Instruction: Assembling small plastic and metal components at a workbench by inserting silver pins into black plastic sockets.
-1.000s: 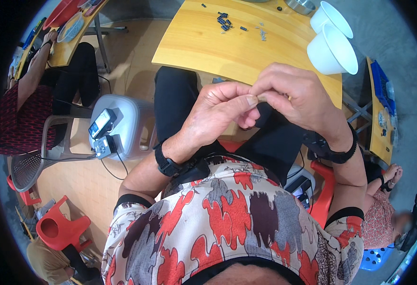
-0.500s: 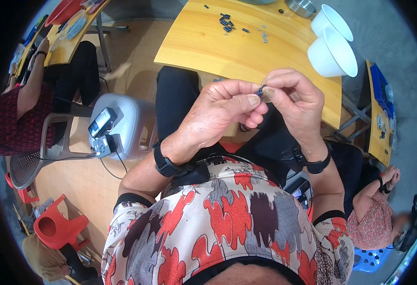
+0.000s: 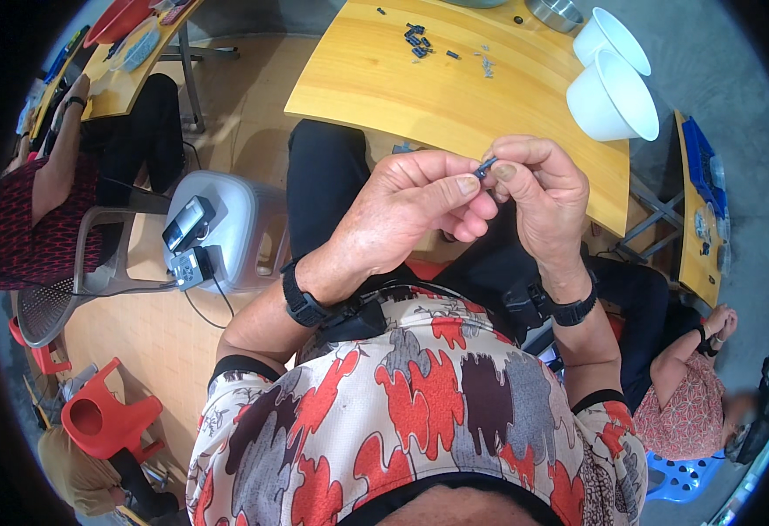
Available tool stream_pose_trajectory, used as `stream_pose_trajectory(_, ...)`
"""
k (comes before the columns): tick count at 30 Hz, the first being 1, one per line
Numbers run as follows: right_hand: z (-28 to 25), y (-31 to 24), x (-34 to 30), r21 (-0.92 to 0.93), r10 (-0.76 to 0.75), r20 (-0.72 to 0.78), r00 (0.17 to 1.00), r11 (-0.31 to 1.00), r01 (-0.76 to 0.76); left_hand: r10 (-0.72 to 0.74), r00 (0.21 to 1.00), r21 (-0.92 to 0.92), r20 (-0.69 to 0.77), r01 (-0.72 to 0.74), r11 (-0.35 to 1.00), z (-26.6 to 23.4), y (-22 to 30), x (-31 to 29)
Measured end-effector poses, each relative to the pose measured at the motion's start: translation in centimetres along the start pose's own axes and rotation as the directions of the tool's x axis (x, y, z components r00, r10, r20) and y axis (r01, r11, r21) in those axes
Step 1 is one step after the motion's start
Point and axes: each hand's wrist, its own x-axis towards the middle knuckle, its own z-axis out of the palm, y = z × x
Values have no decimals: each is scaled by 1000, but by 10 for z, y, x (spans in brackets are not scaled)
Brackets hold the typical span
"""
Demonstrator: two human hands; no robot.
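Note:
Just past the table's near edge, I hold a small dark rod-shaped part [image 3: 485, 167] between my two hands. My left hand [image 3: 402, 202] is closed, its thumb and index finger pinching the part's lower end. From the other side my right hand [image 3: 542, 188] pinches at the upper end, thumb and index finger closed. The fingertips cover much of the part. On the wooden table [image 3: 358, 83] lies a loose pile of small dark cylindrical parts [image 3: 416, 40], with one separate dark piece [image 3: 453, 54] beside it. Small grey pieces [image 3: 488, 67] are scattered to their right.
Two white tubs [image 3: 610, 96] and a metal bowl [image 3: 555, 13] stand at the table's right. Left of me, a grey stool [image 3: 235, 228] carries black devices with cables. A red stool [image 3: 108, 412] stands behind. Other people sit at both sides.
My right hand has shifted slightly left and lower, and its fingers have opened out a little, so more of the dark part shows. My left hand stays nearly in place.

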Motion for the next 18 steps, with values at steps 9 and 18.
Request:
stream_pose_trajectory(9,-5,-8,10,-93,-99,148,984,989,114,13,999,-10,43,-13,1000,-2,0,-1)
stream_pose_trajectory(18,-4,-14,10,-221,-101,142,985,966,131,2,1000,-7,17,-2,1000,-2,1,-3)
